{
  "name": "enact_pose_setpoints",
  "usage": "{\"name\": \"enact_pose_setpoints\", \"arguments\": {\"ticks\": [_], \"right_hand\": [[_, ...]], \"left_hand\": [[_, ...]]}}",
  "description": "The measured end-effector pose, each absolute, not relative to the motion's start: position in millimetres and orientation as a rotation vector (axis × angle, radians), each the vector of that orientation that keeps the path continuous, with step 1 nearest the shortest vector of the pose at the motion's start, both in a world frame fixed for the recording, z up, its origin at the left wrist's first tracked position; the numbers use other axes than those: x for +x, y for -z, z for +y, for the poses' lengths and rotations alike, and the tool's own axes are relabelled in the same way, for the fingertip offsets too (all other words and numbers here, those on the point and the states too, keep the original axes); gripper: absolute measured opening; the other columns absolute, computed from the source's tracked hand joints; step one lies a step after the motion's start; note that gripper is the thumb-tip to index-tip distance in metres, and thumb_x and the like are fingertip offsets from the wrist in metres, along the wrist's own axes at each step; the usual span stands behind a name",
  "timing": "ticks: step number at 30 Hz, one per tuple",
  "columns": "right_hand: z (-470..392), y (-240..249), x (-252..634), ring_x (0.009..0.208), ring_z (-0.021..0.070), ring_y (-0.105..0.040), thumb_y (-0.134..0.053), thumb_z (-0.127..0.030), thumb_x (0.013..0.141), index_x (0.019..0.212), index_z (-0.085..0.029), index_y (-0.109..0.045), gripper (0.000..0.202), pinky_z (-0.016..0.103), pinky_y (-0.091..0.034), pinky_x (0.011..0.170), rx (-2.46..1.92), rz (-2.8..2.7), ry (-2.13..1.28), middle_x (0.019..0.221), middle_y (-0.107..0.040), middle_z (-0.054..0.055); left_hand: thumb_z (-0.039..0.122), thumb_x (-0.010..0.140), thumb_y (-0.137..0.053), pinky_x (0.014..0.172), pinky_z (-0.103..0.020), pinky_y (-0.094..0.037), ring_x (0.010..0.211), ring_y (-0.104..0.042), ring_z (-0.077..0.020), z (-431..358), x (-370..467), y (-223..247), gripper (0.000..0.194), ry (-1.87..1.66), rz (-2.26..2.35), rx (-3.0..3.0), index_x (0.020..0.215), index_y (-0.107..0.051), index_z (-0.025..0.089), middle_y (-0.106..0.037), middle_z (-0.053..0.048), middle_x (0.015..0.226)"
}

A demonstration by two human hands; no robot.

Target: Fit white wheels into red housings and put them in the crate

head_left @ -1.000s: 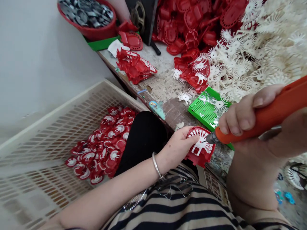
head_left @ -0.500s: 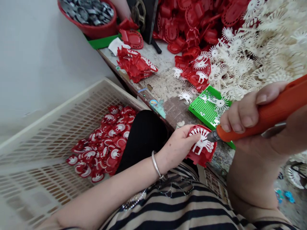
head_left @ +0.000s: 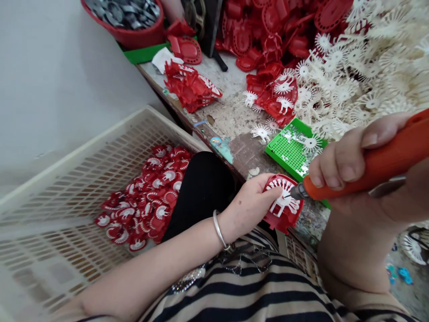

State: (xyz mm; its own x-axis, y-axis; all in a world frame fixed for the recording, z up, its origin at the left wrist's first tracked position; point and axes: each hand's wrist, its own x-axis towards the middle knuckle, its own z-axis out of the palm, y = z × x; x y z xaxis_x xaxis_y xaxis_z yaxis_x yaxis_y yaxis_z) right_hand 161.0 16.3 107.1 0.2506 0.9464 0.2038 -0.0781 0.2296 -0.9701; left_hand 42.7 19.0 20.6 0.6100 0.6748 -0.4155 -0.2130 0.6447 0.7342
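My left hand [head_left: 253, 199] grips a red plastic housing [head_left: 288, 222] by its left side, thumb pressed on the white spoked piece [head_left: 284, 206] seated in it. An orange electric screwdriver [head_left: 355, 172] fills my right hand [head_left: 348, 156], fingers wrapped round its body. Its thin bit points left and meets the middle of the white piece; whether a screw sits under the tip is too small to tell. Just beyond the housing lies a green tray [head_left: 279, 154] of small silvery screws or washers, with a loose white spoked piece [head_left: 311, 143] on it.
On the worktable [head_left: 231, 107] are a pile of red housings [head_left: 268, 27], a heap of white spoked pieces [head_left: 362, 85] and a stack of red parts [head_left: 191, 87]. A red tub [head_left: 130, 38] holds metal parts. At left a cream crate [head_left: 83, 147] contains assembled red-and-white pieces [head_left: 147, 197].
The view has shifted slightly. Both hands keep their holds, and the screwdriver's bit stays at the middle of the white spoked piece.
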Motion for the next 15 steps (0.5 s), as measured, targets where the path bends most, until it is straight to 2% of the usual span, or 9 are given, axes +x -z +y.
{"name": "enact_pose_setpoints", "arguments": {"ticks": [5, 9, 15], "right_hand": [[18.5, -107.9, 157.2, 0.029, 0.0106, -0.034, -0.069, -0.063, 0.071, 0.055, -0.023, -0.04, 0.052, 0.028, -0.029, 0.03, -1.075, -1.051, -0.89, 0.037, -0.038, -0.007], [19.8, -111.8, 153.4, 0.028, 0.0094, -0.034, -0.075, -0.056, 0.068, 0.055, -0.022, -0.039, 0.051, 0.026, -0.029, 0.028, -1.086, -1.052, -0.885, 0.037, -0.038, -0.009], [20.4, -121.8, 147.8, 0.023, 0.0104, -0.032, -0.07, -0.048, 0.077, 0.05, -0.022, -0.032, 0.054, 0.026, -0.029, 0.024, -1.213, -1.063, -0.93, 0.031, -0.033, -0.009]], "left_hand": [[0.022, 0.076, -0.062, 0.048, -0.02, -0.041, 0.048, -0.054, -0.0096, 16.5, 44.0, -18.6, 0.009, -0.574, 0.754, 0.643, 0.078, -0.066, 0.016, -0.063, 0.001, 0.059], [0.022, 0.075, -0.062, 0.048, -0.02, -0.042, 0.05, -0.055, -0.0102, 14.1, 46.0, -15.1, 0.009, -0.581, 0.753, 0.604, 0.078, -0.067, 0.016, -0.064, 0.0, 0.061], [0.022, 0.074, -0.061, 0.043, -0.019, -0.04, 0.046, -0.053, -0.0094, 13.5, 45.3, -13.5, 0.008, -0.556, 0.721, 0.63, 0.07, -0.064, 0.016, -0.063, 0.001, 0.059]]}}
